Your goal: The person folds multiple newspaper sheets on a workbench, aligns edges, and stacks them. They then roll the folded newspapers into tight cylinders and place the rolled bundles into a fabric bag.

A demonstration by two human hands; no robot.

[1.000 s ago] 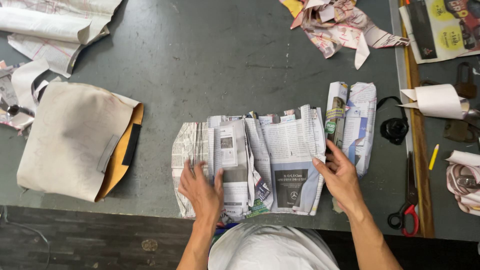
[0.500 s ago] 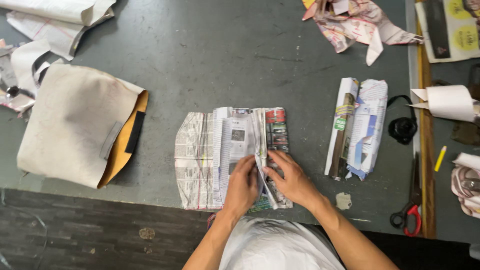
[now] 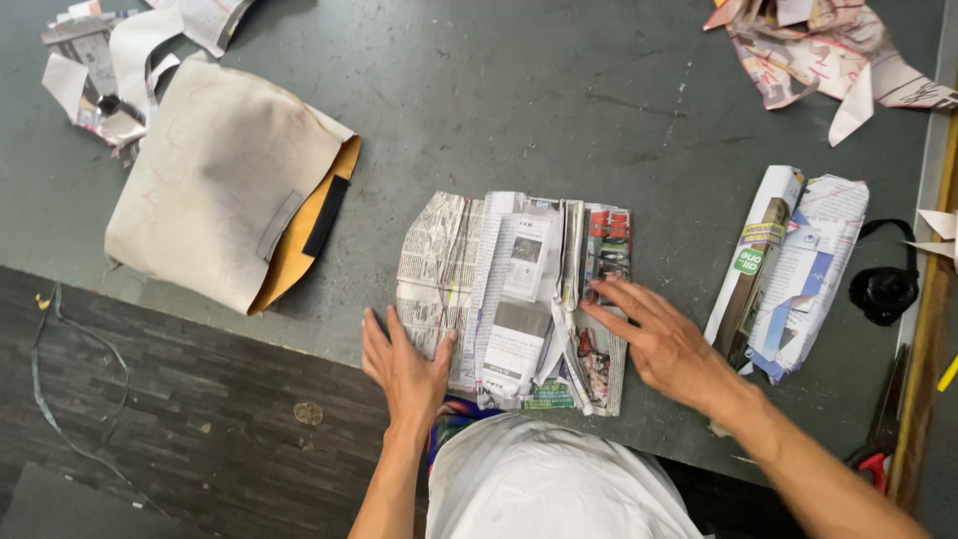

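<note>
Both hands lie flat with fingers spread, left hand [image 3: 404, 364] and right hand [image 3: 664, 344] pinning the folded, creased newspaper sheet [image 3: 514, 299] (gripping nothing) against the dark grey surface [image 3: 519, 100], seemingly to hold its folds down.

Even, diffuse overhead light, no glare.
The dark green table [image 3: 559, 100] was evenly lit; soft, short shadows lay under the folded newspaper [image 3: 514, 299] and beige bag [image 3: 215, 190]. Focus was sharp, with slight stretching toward the edges.

A craft workshop is suggested: a worn grey worktable [image 3: 559, 90] is strewn with newspaper scraps [image 3: 828, 50], a beige cardboard pattern [image 3: 215, 190], folded newspaper [image 3: 519, 289] and red-handled scissors [image 3: 878, 439].
</note>
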